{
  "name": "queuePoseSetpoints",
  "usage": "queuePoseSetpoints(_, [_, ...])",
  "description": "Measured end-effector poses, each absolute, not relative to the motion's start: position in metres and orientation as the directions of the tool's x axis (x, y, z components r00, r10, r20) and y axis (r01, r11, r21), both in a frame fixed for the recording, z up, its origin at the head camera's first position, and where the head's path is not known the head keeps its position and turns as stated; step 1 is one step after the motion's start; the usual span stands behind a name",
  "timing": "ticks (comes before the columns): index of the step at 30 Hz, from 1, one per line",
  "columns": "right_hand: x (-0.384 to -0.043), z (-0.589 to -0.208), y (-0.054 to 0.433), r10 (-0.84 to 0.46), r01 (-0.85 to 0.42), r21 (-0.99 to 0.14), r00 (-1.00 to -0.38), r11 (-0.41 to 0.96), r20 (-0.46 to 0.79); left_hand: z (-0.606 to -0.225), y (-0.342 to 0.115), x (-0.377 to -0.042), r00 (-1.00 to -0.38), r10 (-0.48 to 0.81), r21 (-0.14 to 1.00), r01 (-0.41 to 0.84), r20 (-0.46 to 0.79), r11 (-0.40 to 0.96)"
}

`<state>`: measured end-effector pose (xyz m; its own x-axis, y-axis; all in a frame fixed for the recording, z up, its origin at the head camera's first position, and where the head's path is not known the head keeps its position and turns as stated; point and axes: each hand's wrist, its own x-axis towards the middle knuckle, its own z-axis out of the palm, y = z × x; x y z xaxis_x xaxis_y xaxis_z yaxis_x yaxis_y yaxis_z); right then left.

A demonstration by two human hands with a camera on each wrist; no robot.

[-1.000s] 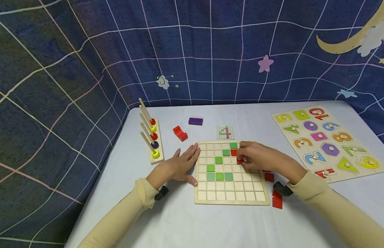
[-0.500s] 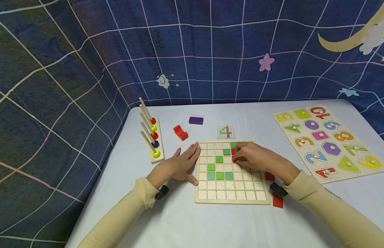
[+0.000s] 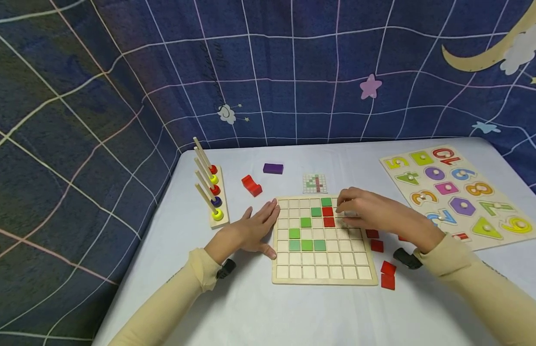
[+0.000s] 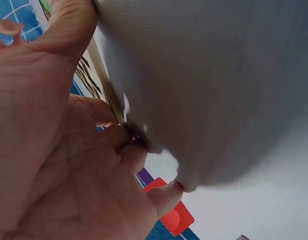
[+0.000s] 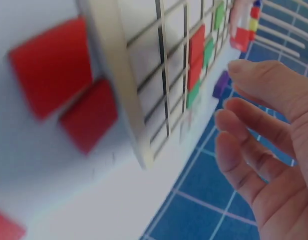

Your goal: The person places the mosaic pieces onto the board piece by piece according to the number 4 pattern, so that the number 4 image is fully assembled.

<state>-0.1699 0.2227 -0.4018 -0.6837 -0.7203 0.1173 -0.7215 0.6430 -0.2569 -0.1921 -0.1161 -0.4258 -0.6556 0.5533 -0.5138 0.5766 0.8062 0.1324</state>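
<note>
A wooden grid board lies mid-table. Green tiles form a diagonal and a short row on it. Two red tiles sit one below the other near the top right of the grid. My left hand lies with spread fingers along the board's left edge; its fingertips reach the tablecloth in the left wrist view. Over the board's upper right side is my right hand, its fingers loosely bent. Nothing shows between those fingers in the right wrist view.
Several loose red tiles lie right of the board. A small pattern card is behind it. At left stand a peg stacker, a red curved block and a purple block. A number puzzle lies at right.
The right hand has set a red tile into the cell below the first red one, let go and drawn back to the right. The left hand stays in place.
</note>
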Motion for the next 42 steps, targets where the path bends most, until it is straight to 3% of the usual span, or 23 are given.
queuePoseSetpoints(8, [-0.162,-0.391,0.262,-0.668,-0.648,-0.299,-0.743,0.700,0.045,-0.427,-0.117,-0.193,-0.650,0.563,0.149,0.578,-0.510,0.803])
queuePoseSetpoints(15, [-0.153,-0.412,0.273,-0.671,-0.612,-0.368,-0.740,0.700,-0.048,-0.426,-0.117,-0.192,-0.653,0.557,0.149,0.571,-0.514,0.807])
queuePoseSetpoints(22, [-0.152,-0.427,0.274,-0.690,-0.640,-0.382,-0.724,0.667,0.006,-0.427,-0.117,-0.193,-0.656,0.553,0.125,0.580,-0.514,0.805])
queuePoseSetpoints(31, [-0.149,-0.419,0.273,-0.682,-0.648,-0.347,-0.731,0.678,0.031,-0.427,-0.118,-0.193,-0.649,0.567,0.132,0.591,-0.507,0.796])
queuePoseSetpoints(42, [-0.155,-0.414,0.240,-0.741,-0.713,-0.347,-0.667,0.609,0.070,-0.424,-0.116,-0.192,-0.655,0.558,0.145,0.574,-0.510,0.806])
